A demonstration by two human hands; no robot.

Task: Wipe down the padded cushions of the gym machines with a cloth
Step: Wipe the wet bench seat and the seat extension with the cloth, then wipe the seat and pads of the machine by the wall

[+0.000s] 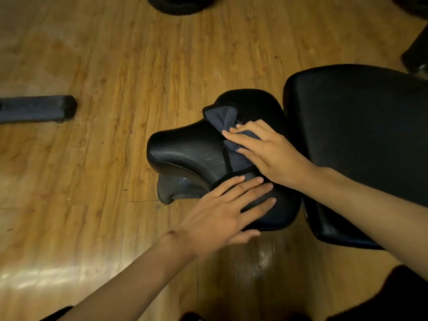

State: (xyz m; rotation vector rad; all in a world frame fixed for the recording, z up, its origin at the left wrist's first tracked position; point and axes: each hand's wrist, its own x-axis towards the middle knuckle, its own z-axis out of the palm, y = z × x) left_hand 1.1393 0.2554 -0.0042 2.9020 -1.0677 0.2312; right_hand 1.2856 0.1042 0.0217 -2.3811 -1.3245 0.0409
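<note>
Open wooden floor (104,66) left of the seat cushion (185,151), clear up to a grey bar end (39,110) well apart. Blocked on the right by the large back pad (361,135), just beside; dark bases (178,4) at the top edge.

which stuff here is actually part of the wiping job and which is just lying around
In the job:
- cloth
- seat cushion
- back pad
- right hand flat on the cloth
- left hand flat on the seat cushion

Lying about:
- grey padded bar
- black round object
</note>
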